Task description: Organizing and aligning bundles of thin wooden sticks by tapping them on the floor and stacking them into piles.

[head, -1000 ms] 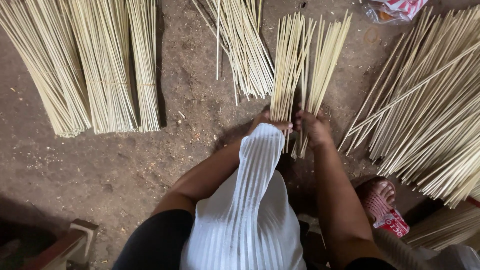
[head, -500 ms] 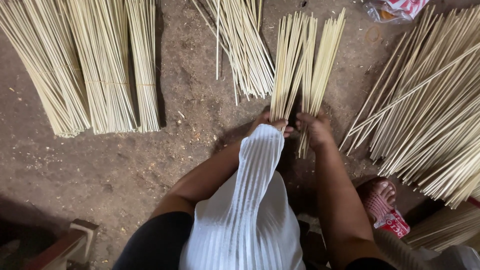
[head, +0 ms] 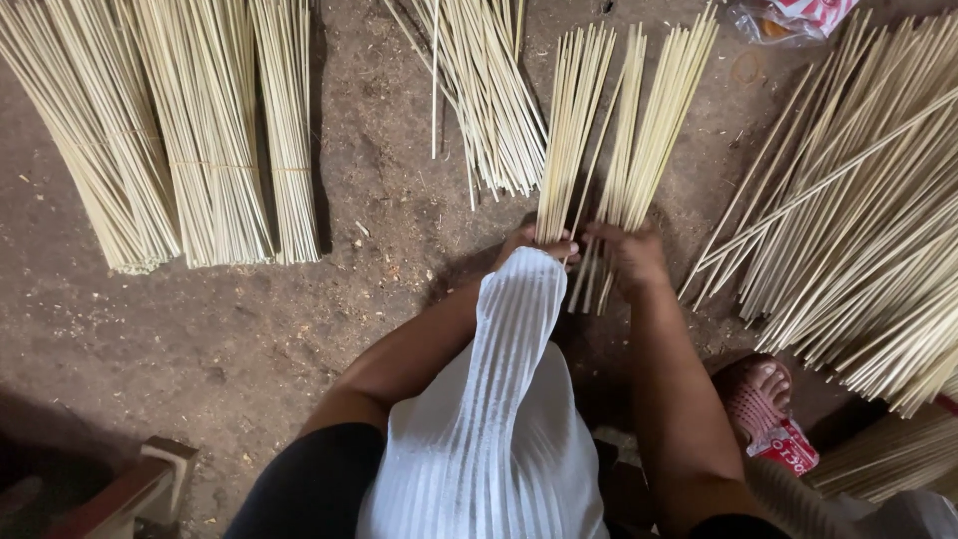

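As the two fans of pale sticks (head: pixel 609 130) spread slightly wider than a moment ago, the left hand (head: pixel 544 243) grips one sheaf and the right hand (head: pixel 629 255) apparently closes (fingers hidden) on the other, above the dirt floor (head: pixel 379 230).

Person's wearing a white ribbed cloth (head: pixel 499 419) draped down the front, black sleeves (head: pixel 309 489) (arms bare below), red patterned sandal (head: pixel 763 419).
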